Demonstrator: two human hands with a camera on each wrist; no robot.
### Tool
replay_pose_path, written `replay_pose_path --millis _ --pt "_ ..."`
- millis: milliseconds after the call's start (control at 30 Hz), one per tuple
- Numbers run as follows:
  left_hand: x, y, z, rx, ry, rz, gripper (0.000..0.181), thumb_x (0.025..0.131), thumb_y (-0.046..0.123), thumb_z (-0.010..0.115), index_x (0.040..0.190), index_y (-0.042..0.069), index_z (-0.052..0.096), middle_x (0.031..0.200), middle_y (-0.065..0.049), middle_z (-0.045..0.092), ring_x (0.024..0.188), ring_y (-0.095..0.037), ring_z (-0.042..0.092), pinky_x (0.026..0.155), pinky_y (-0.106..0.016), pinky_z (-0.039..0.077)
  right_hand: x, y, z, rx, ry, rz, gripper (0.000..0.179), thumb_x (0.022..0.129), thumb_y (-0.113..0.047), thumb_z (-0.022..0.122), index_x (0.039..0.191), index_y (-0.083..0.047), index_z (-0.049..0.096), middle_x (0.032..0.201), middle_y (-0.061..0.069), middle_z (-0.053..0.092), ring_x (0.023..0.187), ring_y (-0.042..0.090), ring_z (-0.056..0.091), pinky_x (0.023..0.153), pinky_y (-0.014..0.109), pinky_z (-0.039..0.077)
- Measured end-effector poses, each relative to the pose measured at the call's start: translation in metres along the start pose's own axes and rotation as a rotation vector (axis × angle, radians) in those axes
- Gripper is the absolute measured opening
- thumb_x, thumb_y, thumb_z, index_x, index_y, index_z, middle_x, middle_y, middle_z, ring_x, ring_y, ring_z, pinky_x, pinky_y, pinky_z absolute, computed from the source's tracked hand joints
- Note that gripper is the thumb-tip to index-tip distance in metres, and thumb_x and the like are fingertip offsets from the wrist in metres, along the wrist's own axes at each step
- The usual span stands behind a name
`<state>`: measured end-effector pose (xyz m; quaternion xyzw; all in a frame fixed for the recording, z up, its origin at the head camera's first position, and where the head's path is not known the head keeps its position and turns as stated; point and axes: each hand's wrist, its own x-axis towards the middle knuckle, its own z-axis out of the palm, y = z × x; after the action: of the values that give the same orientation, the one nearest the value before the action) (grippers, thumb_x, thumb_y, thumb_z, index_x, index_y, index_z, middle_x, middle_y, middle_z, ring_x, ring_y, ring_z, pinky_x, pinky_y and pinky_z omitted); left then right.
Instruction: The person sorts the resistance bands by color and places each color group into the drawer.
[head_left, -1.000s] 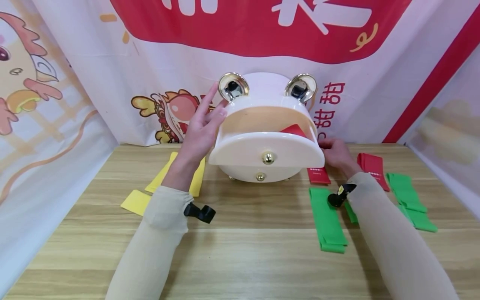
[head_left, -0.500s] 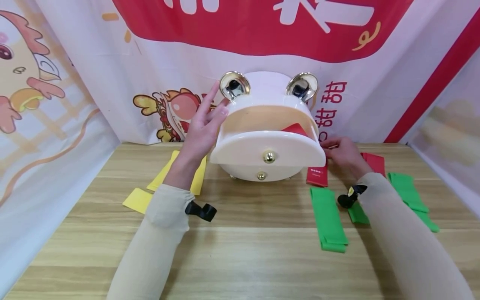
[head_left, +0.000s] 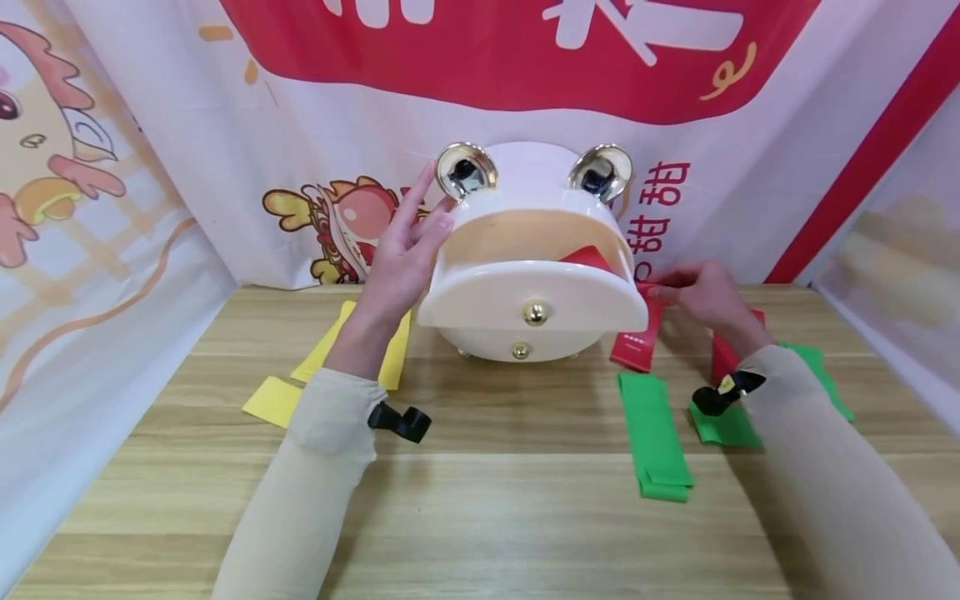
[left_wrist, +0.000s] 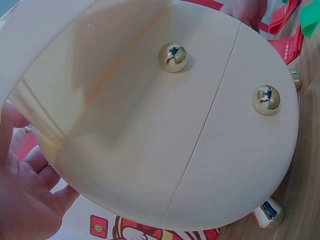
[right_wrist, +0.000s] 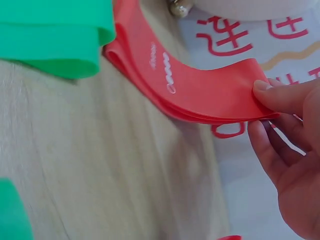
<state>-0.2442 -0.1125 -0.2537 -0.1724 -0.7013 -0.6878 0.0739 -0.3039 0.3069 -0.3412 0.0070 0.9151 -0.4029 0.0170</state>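
A white rounded drawer box (head_left: 525,175) with gold knobs and two gold, eye-like rings stands at the table's back. Its upper drawer (head_left: 480,296) is pulled out, and a red piece (head_left: 588,257) shows inside. Against the box's left side rests my left hand (head_left: 397,267), fingers extended; the left wrist view has its fingers (left_wrist: 37,160) along the box's edge. Beside the box's right side, my right hand (head_left: 708,296) pinches one end of a folded red resistance band (right_wrist: 200,95) between thumb and fingers. That end is lifted, while the other lies low by a green band (right_wrist: 55,30).
Several folded green bands (head_left: 656,437) lie at the right of the wooden table (head_left: 480,517). Another red band (head_left: 723,358) is partly hidden behind my right wrist. Yellow bands (head_left: 273,402) lie left of the box. A printed cloth (head_left: 300,125) hangs close behind.
My right hand has moved right and slightly up from the box's side, raising the near red band's far end. The left hand and drawer box stay in place.
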Motion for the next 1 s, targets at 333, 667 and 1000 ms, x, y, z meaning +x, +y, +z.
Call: replay_pose_path --millis 333,667,1000 --pt "0.002 0.003 0.001 0.001 -0.007 0.011 0.062 0.110 0.025 0.057 0.162 0.051 0.034 0.168 0.010 0.044 0.154 -0.004 0.043 0.126 -0.038 0.042 -0.027 -0.030 -0.024 -0.066 0.077 -0.106 0.042 0.099 -0.037 0.075 0.134 -0.015 0.073 0.134 0.013 0.072 0.116 0.028 0.063 0.078 0.021 0.058" --pt "0.001 0.002 -0.001 -0.021 -0.004 0.011 0.064 0.110 0.022 0.056 0.165 0.044 0.033 0.170 0.008 0.042 0.155 -0.006 0.042 0.125 -0.039 0.043 -0.060 -0.081 -0.041 -0.098 0.192 -0.192 0.051 0.093 -0.049 0.078 0.132 -0.017 0.074 0.131 0.010 0.073 0.105 0.020 0.068 0.072 0.014 0.059" --pt "0.000 0.001 0.000 -0.011 0.004 -0.006 0.063 0.110 0.024 0.057 0.163 0.048 0.034 0.168 0.007 0.046 0.155 -0.005 0.043 0.126 -0.040 0.042 -0.092 -0.126 -0.051 -0.025 0.388 -0.393 0.043 0.094 -0.038 0.081 0.131 -0.019 0.076 0.128 0.003 0.075 0.093 0.001 0.068 0.076 0.006 0.054"
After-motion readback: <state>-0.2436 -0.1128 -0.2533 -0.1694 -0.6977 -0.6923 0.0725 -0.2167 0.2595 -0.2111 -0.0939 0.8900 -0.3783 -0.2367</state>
